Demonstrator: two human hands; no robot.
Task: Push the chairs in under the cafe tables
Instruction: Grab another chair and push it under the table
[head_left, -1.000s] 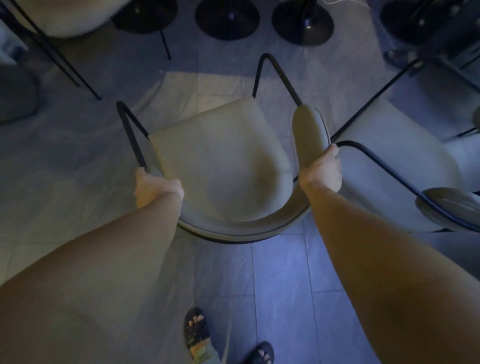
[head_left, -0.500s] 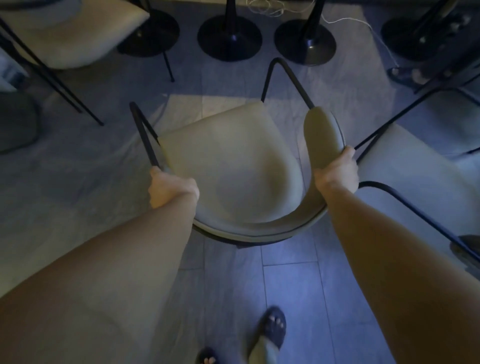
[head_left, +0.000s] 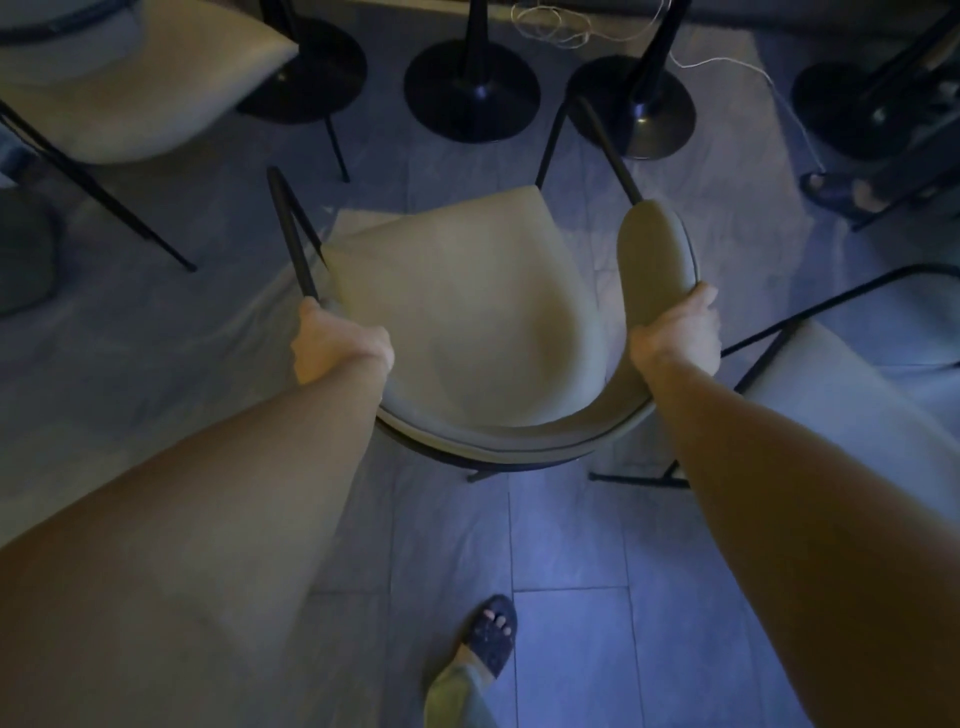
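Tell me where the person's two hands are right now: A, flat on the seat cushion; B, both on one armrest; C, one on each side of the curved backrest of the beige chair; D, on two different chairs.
C: the left hand and right hand grip opposite sides of the beige chair at its curved backrest.

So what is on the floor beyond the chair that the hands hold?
Beyond the chair stand round black table bases, with a thin cord lying past them. The table tops are out of frame. Both hands, left and right, grip the chair's backrest.
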